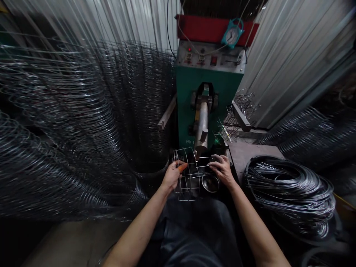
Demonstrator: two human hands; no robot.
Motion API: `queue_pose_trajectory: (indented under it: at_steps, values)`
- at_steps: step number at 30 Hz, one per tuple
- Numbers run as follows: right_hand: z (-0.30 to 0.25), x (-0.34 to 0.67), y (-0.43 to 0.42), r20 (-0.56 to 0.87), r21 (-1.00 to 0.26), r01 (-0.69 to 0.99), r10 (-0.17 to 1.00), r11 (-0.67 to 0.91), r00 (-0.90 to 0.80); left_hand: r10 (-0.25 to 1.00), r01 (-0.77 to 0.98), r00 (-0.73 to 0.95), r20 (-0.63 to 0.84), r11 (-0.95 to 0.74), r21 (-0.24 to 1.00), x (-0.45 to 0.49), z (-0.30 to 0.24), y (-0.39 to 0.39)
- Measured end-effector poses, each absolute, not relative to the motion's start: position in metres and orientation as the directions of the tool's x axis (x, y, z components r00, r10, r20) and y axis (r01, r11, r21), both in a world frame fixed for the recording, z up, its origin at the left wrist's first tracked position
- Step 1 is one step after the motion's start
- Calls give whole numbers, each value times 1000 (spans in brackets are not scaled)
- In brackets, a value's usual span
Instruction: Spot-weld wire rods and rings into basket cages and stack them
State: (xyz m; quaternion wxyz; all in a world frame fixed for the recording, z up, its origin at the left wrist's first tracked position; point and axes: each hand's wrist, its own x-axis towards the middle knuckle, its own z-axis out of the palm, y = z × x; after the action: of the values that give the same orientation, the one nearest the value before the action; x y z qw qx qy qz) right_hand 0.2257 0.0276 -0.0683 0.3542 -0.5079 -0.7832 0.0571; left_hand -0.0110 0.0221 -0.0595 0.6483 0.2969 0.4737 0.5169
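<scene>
A rectangular frame of welded steel wire (187, 174) stands in front of me, just below the tip of a machine's thick metal arm (202, 126). My left hand (172, 176) grips the frame's left side, with something orange (182, 167) at the thumb. My right hand (221, 170) is on the wires running out from the frame's right side. A small steel bowl (210, 183) sits beside the frame, under my right hand. The wire hides part of the bowl's rim.
The green machine (219, 83) has a control panel and a round gauge at its top. Large bundles of wire coils (69, 122) fill the left side, and a dark coil (289, 194) lies to the right. Finished wire racks (236, 115) sit behind the machine's right side, against corrugated metal walls.
</scene>
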Motion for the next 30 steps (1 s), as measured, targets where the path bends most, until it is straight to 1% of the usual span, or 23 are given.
queue_pose_trajectory:
  at_steps: [6, 14, 23, 27, 30]
  values:
    - [-68, 225, 37, 520, -439, 740, 816, 509, -253, 943, -414, 25, -333, 313, 855, -11, -56, 29]
    - [-70, 227, 48, 508, -434, 748, 822, 501, -256, 942, -449, 31, -335, 313, 837, -9, -57, 41]
    - [-71, 232, 60, 505, -453, 733, 823, 508, -258, 927, -401, 27, -375, 354, 845, -8, -59, 54]
    - [-71, 228, 59, 498, -457, 737, 830, 498, -252, 938, -359, 34, -345, 333, 872, -7, -60, 58]
    - [-62, 220, 46, 498, -477, 725, 833, 497, -244, 950, -330, 58, -307, 308, 892, -12, -61, 51]
